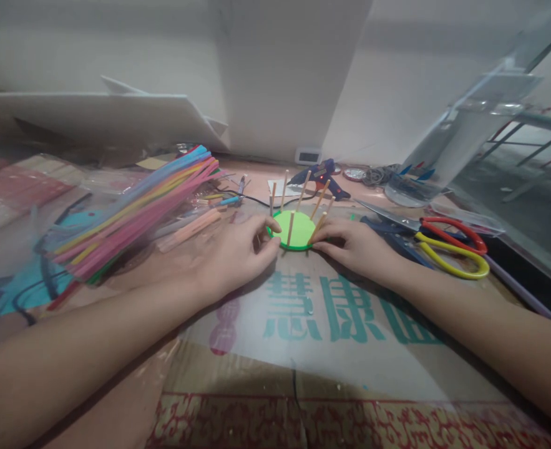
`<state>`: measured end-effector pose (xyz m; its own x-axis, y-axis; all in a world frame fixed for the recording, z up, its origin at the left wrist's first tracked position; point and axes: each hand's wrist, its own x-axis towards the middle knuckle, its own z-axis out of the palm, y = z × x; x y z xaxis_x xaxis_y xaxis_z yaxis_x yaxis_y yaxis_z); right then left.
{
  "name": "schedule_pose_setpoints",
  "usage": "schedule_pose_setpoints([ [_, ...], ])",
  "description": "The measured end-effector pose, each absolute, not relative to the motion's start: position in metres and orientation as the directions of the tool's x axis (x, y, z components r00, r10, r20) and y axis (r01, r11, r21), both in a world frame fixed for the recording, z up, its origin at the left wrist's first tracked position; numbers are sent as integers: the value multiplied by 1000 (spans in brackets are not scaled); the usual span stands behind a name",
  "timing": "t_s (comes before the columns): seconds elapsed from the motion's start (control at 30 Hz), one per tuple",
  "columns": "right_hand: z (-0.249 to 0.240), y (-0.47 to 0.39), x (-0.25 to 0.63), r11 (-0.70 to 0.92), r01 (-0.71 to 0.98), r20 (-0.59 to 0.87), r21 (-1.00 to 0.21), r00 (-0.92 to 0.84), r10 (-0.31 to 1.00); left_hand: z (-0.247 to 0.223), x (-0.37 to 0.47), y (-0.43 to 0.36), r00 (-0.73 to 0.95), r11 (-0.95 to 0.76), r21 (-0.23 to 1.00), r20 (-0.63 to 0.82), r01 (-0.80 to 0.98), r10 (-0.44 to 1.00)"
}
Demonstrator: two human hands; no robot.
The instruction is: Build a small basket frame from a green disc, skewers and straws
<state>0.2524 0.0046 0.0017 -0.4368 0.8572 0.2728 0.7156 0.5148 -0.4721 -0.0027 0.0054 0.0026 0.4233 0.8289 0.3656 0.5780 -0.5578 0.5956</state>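
Before us lies a cluttered tabletop [125, 399], its near edge crossed at the bottom of the frame by a red-patterned band [266, 418]. Just past that we see a pale sheet [312, 368] printed with large teal characters.

In the middle of the frame, at the sheet's far side, is a green disc [301, 227] with several thin wooden sticks standing around its edge. Our left hand [242, 249] is at its left rim, thumb and forefinger curved with a small gap between their tips; we cannot tell whether they grip the rim. Our right hand [350, 243] pinches the foot of a leaning stick [322, 220] at the disc's right edge.

To the right of centre lie scissors [419, 226] with one red and one yellow handle, beside a dark blue tool [392, 240]. On the left we have a bundle of fuzzy coloured stems [148, 212].

Farther back, beyond the disc, sits a dark blue glue gun [319, 171] with a small red light. A clear container [438, 162] tilts at upper right, near a grey coil [379, 176]. Behind, a small white device [308, 156] stands against the pale wall [279, 75], with a white board [92, 121] at upper left.
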Motion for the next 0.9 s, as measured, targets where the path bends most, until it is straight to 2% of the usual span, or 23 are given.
schedule_pose_setpoints([
  [0.07,2,5,252,508,720,268,-472,-432,861,6,-4,4,383,-567,617,417,547,824],
  [0.17,3,5,252,507,725,260,-467,-435,862,16,-6,3,423,-589,602,412,539,807],
  [0.3,2,4,253,513,719,262,-469,-442,858,28,-9,3,521,-634,468,362,616,773],
  [0.5,3,3,254,521,714,279,-468,-440,854,47,-18,9,473,-611,273,431,743,768],
  [0.73,2,3,252,530,718,294,-452,-441,848,34,-15,13,614,-638,40,231,769,755],
  [0.9,2,7,255,541,724,304,-428,-448,841,12,-5,3,622,-638,4,215,770,752],
])
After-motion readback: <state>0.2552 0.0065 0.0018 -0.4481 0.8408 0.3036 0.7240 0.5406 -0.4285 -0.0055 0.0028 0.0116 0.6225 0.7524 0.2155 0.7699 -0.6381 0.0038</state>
